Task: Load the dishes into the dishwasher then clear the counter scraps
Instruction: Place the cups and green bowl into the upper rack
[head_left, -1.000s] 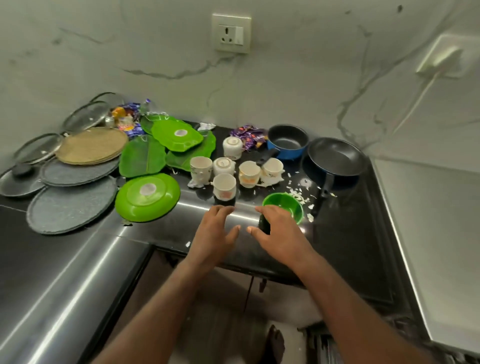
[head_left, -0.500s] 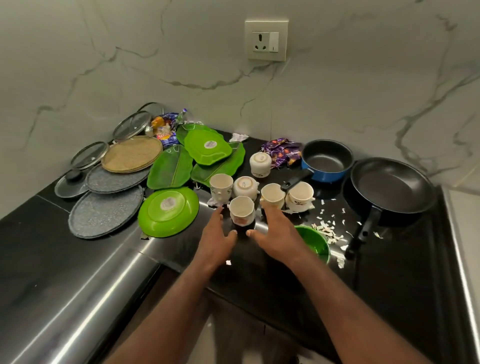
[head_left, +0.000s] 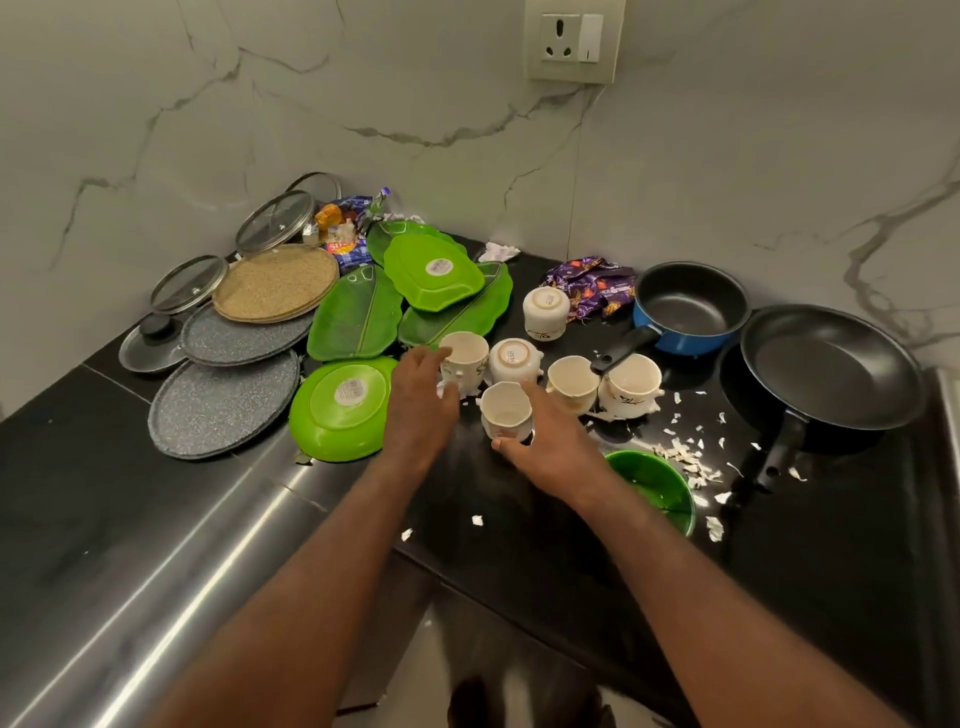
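Six cream cups, head view, clustered mid-counter (head_left: 831, 561); dishwasher not in view.

- Near cup (head_left: 506, 410): upright, mouth open to the camera, nearest of the group to the counter edge. Right hand (head_left: 553, 449) brackets it, thumb at its near base, fingers past its far-right side. Span narrow, about the cup's width. Whether it is actually clamped cannot be told.
- Left cup (head_left: 464, 356): upright, just far-left of the near cup. Left hand (head_left: 421, 402) reaches it with fingers extended, tips touching its left wall. Grip wide, holding nothing.
- Upturned cup (head_left: 514, 358): base up, between the two hands, touched by neither.

Relation for the coming move: each hand has its own cup directly ahead of its fingers, axes vertical. Judgement: a straight lift suits both; the crowded neighbours risk a knock.

- Scraps (head_left: 685, 457): pale flakes right of the cups, beside a green bowl (head_left: 662, 491); uncleared.
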